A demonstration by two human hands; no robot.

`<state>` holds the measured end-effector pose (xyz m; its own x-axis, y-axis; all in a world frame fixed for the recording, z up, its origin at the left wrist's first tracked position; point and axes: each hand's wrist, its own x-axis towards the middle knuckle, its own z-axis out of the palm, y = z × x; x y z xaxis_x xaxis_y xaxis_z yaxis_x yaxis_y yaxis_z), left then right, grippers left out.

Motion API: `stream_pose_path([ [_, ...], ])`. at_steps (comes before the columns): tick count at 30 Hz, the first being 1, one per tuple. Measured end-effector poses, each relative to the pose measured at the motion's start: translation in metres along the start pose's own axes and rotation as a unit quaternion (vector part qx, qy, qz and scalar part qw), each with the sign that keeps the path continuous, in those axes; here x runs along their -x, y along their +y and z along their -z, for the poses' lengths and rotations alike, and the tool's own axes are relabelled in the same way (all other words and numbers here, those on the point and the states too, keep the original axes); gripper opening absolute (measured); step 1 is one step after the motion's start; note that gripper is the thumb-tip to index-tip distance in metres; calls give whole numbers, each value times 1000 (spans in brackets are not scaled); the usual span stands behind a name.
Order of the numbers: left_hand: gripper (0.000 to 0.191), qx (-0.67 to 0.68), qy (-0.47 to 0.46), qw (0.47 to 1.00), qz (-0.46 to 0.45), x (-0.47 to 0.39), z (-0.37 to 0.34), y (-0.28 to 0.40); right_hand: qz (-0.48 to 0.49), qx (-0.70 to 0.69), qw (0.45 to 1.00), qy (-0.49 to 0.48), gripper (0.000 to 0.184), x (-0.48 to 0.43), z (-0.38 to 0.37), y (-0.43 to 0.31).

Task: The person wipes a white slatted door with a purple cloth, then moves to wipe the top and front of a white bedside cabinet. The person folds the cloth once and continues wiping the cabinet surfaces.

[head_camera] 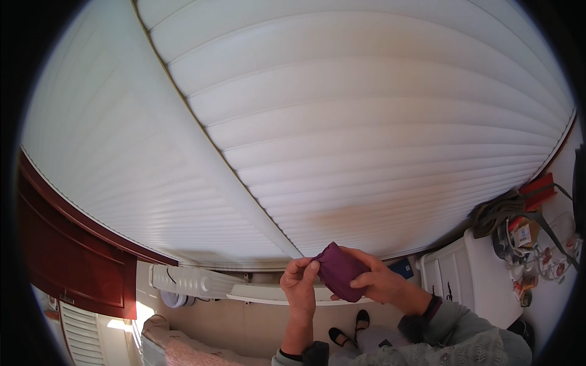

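A purple fabric bundle or pouch [341, 272] is held up between both hands, low in the view and right of centre. My left hand [300, 279] pinches its upper left corner between thumb and index finger. My right hand [377, 279] grips its right side, thumb on the front, with the other fingers partly hidden behind it. White ribbed sliding wardrobe doors [366, 137] rise in front of me, split by a thin gold-coloured trim line.
A white chest of drawers [458, 270] stands at the right with bags and small items on top. At the lower left are a dark red cabinet door [82, 247], a white radiator [183, 280] and a bed with a pink cover [197, 352]. A dark blue box [401, 268] lies by the drawers.
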<state>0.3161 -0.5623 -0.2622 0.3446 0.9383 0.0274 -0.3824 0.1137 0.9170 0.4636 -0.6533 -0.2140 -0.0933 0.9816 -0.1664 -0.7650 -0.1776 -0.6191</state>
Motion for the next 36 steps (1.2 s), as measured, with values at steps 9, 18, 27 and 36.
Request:
stream_pose_path([
  [9, 49, 120, -42, 981, 145, 16, 8, 9, 171, 499, 842, 110, 69, 8, -10, 0],
  [18, 66, 311, -138, 921, 189, 32, -13, 18, 366, 671, 640, 74, 63, 14, -2, 4],
  [27, 54, 323, -110, 927, 159, 33, -11, 15, 407, 583, 675, 197, 48, 16, 5, 47],
  [36, 53, 411, -94, 895, 146, 36, -5, 8, 260, 44, 948, 178, 39, -1, 16, 55],
])
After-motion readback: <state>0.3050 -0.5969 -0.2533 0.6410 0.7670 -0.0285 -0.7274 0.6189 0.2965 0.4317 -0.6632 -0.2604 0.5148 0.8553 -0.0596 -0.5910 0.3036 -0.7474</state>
